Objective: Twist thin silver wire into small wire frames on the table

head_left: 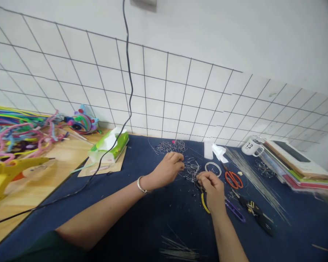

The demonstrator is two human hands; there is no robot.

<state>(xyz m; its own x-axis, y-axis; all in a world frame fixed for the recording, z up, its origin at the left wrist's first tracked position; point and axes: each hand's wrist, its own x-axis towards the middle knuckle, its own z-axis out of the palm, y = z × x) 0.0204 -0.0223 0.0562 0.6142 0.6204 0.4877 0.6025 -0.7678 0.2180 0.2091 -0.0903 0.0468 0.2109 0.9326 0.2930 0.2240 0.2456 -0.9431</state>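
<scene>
A tangle of thin silvery bent wire (191, 170) shows on the dark blue cloth between my two hands. My left hand (167, 169), with a silver bangle at its wrist, is closed at the left side of the tangle; what its curled fingers hold is too small to make out. At the tangle's right edge my right hand (213, 190) pinches what looks like thin wire between thumb and forefinger. Partly hidden behind that hand are yellow-handled pliers (205, 203). Just beyond my left hand lies another heap of wire loops (171, 146) with a small red piece on it.
To the right are a white ring (213, 168), orange-handled scissors (234, 179), a purple tool (235, 211), long straight wires (258, 182), a mug (252, 146) and stacked books (297, 163). Leftward stand tissues (109, 145) and a yellow glue gun (5, 176). A black cable (130, 87) hangs across.
</scene>
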